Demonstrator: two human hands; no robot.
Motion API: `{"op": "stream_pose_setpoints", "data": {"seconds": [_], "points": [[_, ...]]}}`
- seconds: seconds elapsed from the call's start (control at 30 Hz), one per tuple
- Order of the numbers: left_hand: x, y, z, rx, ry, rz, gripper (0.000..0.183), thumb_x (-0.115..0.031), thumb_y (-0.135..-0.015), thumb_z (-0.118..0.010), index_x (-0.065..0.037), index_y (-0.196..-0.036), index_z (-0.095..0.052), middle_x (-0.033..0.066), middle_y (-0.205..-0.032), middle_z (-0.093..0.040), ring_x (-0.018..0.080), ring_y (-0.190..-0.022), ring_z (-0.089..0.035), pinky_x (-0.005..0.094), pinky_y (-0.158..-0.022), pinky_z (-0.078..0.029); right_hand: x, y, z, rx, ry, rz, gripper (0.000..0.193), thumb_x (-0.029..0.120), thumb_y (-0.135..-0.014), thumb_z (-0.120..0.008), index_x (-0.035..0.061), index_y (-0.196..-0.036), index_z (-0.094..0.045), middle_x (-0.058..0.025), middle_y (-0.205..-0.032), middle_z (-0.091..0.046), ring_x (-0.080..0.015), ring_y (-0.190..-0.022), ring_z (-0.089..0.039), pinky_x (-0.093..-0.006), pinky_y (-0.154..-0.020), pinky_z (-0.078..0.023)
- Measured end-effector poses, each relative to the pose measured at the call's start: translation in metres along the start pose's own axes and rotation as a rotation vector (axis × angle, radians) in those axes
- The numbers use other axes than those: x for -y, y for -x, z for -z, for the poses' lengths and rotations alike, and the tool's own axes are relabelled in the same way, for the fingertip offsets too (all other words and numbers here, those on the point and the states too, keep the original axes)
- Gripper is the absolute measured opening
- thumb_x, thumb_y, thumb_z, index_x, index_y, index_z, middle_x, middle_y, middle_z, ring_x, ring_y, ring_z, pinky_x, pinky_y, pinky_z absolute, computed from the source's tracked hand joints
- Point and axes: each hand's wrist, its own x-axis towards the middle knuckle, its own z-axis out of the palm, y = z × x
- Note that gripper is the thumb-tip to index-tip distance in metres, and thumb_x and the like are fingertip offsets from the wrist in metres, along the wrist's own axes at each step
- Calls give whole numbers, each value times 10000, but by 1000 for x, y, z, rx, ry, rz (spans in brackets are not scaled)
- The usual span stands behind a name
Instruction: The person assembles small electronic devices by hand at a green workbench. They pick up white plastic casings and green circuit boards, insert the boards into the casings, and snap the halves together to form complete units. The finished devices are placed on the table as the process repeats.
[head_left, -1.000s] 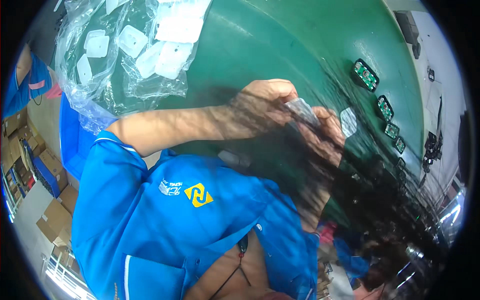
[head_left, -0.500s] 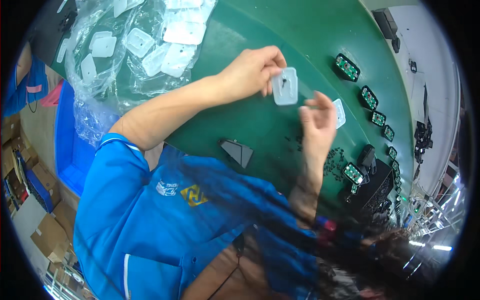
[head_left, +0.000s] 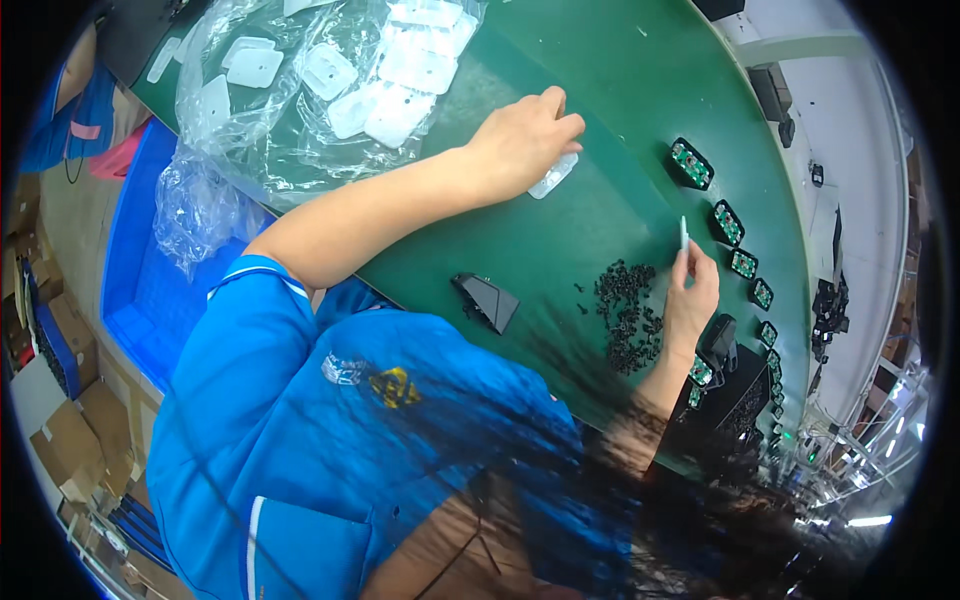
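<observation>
In my left hand point(head_left: 528, 145) is a translucent white plastic cover point(head_left: 554, 178), partly hidden under curled fingers, above the green table. My right hand point(head_left: 692, 295) pinches a second thin plastic cover point(head_left: 684, 234), seen edge-on and held upright. Left of the right wrist lies a loose pile of small black parts point(head_left: 628, 315), too small to name. Nearer my body a dark wedge-shaped housing point(head_left: 487, 302) rests close to the table's edge.
Black housings with green circuit boards point(head_left: 691, 163) stand in a curved row along the right side. A clear plastic bag point(head_left: 285, 150) with several translucent covers point(head_left: 418, 70) spreads over the far left. A blue bin point(head_left: 140, 290) sits beside the table; a black box point(head_left: 715, 405) is near my right forearm.
My right hand has moved right and now holds the cover that lay on the table there. The left hand has turned over its cover, which is now mostly hidden. The view has shifted slightly.
</observation>
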Motion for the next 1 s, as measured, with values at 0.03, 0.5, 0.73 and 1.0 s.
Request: {"op": "stream_pose_setpoints", "data": {"seconds": [0.03,0.5,0.73,1.0], "points": [[-6,3,2,-19,-13,3,308,-212,-798,-670,-48,-1040,-572,123,-945,-510,290,-855,-565,398,-703,-484,2,-3,1,-38,12,8,216,130,-911,-585,15,-1084,-643,-97,-944,-656,-201,-800,-627,-305,-751,-492],[2,3,3,118,11,-363,466,-32,-719,-661,-17,-1167,-536,102,-1126,-573,266,-1092,-514,391,-917,-431,52,-12,-9,144,-185,199,321,110,-788,-686,69,-1099,-621,-92,-1131,-601,-291,-1053,-545,-393,-912,-436],[6,1,9,192,166,-324,478,-4,-724,-648,-32,-1190,-544,88,-1155,-582,268,-1137,-502,395,-956,-416,64,-13,-7,182,-119,184,365,98,-755,-715,89,-1111,-635,-79,-1115,-603,-271,-1037,-549,-379,-889,-455],[11,5,2,127,238,-309,403,1,-766,-596,-40,-1165,-556,81,-1166,-584,266,-1138,-506,380,-954,-419,80,-8,-15,163,-41,238,333,119,-810,-691,74,-1133,-625,-113,-1152,-579,-278,-1048,-545,-383,-879,-461]]}}
